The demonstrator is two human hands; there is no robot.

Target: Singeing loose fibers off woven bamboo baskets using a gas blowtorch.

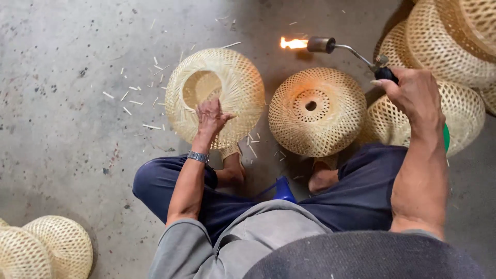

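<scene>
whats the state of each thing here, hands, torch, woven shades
left hand: gripping the rim of the tilted shade
tilted shade: on its side, opening faces up toward the camera
right hand: closed on the torch handle
torch: lit, flame pointing left
middle shade: resting on the floor, small hole up
stacked shades: piled at right

Upper body: a grey garment with short sleeves ending at the elbows, leaving both forearms bare; a darker grey, finely textured area fills the lower edge of the view. Left wrist: a metal link wristwatch, silver in colour, worn just below the left hand; the right hand and its wrist carry nothing of the kind. Lower body: dark navy trousers cover both legs, and the feet are bare at the toes.
</scene>
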